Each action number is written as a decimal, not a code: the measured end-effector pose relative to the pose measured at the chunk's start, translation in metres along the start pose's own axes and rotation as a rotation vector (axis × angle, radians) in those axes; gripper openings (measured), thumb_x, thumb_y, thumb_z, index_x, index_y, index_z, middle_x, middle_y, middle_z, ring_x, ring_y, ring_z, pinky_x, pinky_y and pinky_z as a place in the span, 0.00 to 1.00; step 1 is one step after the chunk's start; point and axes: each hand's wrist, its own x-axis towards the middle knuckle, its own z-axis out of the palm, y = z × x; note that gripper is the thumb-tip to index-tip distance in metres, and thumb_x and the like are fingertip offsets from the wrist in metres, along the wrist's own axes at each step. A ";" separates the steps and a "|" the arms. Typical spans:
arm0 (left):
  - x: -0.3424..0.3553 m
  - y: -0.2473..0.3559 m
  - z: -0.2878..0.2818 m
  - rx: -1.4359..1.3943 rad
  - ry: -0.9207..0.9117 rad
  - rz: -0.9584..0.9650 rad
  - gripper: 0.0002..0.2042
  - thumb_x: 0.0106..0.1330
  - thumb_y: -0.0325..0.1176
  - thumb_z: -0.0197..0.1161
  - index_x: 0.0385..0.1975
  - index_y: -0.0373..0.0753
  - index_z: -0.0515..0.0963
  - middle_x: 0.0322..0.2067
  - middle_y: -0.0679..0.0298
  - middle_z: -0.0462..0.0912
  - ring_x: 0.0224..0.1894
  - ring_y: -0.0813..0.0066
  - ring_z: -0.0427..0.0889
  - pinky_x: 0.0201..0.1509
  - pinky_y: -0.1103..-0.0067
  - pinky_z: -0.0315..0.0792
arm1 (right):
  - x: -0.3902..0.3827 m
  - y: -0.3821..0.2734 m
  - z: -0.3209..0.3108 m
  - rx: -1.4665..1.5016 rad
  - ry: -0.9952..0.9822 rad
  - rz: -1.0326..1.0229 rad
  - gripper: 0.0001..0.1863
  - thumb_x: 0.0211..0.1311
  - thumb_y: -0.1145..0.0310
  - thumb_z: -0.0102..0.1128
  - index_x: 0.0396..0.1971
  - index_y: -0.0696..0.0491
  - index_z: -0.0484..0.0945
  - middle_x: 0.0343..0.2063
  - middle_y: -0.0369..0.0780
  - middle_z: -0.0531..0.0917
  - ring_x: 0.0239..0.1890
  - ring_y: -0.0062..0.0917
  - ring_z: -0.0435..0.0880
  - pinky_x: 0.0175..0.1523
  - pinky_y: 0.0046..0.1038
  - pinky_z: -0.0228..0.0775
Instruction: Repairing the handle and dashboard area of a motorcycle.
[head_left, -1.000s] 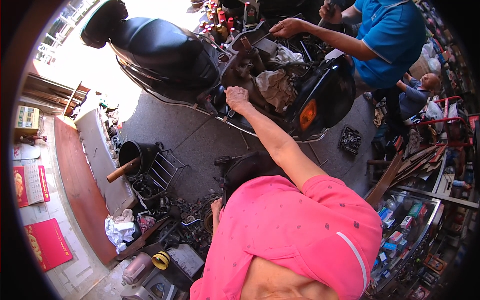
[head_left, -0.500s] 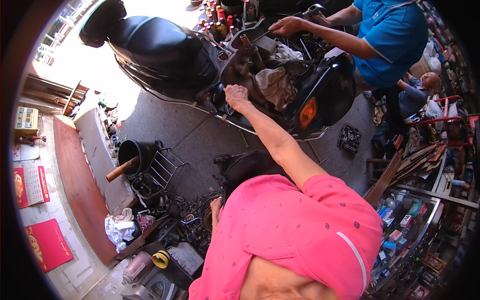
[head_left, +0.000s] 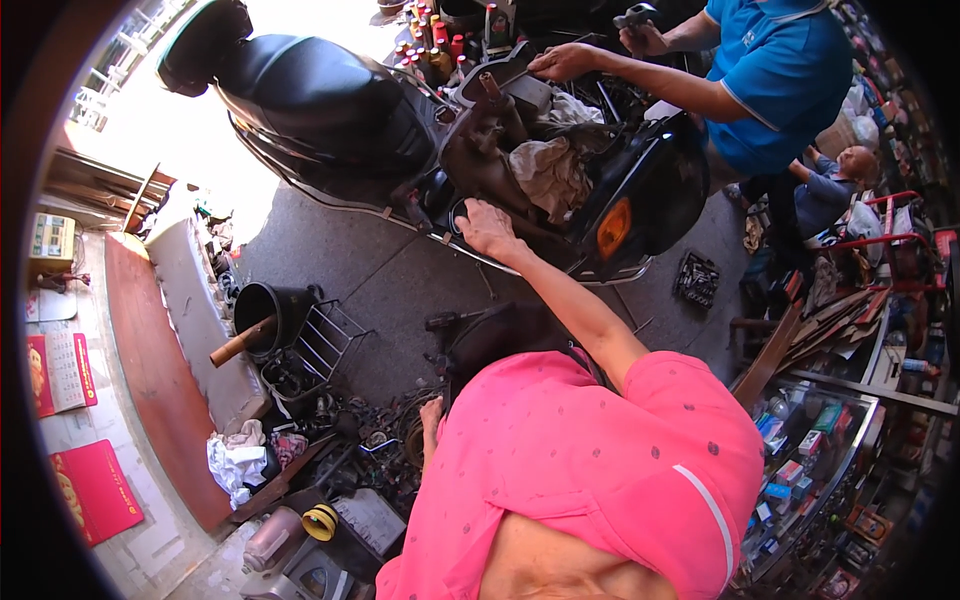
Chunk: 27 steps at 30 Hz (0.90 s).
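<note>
My right hand (head_left: 487,228) reaches to the side of a black scooter (head_left: 335,110), its bent fingers at a round metal-rimmed part low on the body. What they grip is too small to make out. My left hand (head_left: 432,410) hangs by my pink shirt above scattered metal parts (head_left: 380,437); its fingers are small and partly hidden. Above my right hand, the scooter's opened middle holds crumpled rags (head_left: 550,175) and exposed pipework. Across it, a co-worker in blue (head_left: 770,100) has one hand near the frame and a dark tool (head_left: 633,20) in the other.
A black bucket (head_left: 270,315) and wire rack stand left, beside a padded board and red bench (head_left: 160,380). A socket set (head_left: 695,278) lies on the floor. Another person (head_left: 830,185) is at right, behind wooden planks (head_left: 830,330). A glass display case (head_left: 800,470) fills the lower right.
My right hand has shifted slightly right and down along the scooter's side, and my forearm with it. The co-worker's tool dipped, then rose again; their nearer hand has moved slightly left.
</note>
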 end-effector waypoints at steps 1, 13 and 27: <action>0.000 0.000 0.000 -0.002 -0.003 -0.002 0.22 0.53 0.50 0.49 0.36 0.37 0.75 0.38 0.53 0.76 0.46 0.58 0.72 0.50 0.72 0.62 | -0.019 0.004 -0.005 0.030 -0.030 -0.017 0.18 0.53 0.58 0.48 0.35 0.59 0.70 0.35 0.47 0.75 0.40 0.41 0.73 0.44 0.36 0.65; -0.023 0.077 -0.044 0.378 -0.148 0.205 0.23 0.55 0.47 0.40 0.31 0.33 0.76 0.35 0.47 0.75 0.44 0.52 0.71 0.48 0.68 0.62 | -0.124 0.052 -0.048 0.051 -0.214 0.147 0.15 0.50 0.60 0.51 0.27 0.59 0.75 0.29 0.49 0.77 0.36 0.42 0.75 0.42 0.36 0.65; -0.039 0.085 -0.043 0.151 -0.023 0.094 0.22 0.52 0.48 0.48 0.34 0.35 0.75 0.36 0.47 0.75 0.45 0.55 0.71 0.49 0.71 0.63 | -0.114 0.043 -0.033 -0.048 -0.373 0.130 0.17 0.52 0.59 0.49 0.26 0.59 0.76 0.27 0.50 0.77 0.35 0.43 0.75 0.41 0.38 0.66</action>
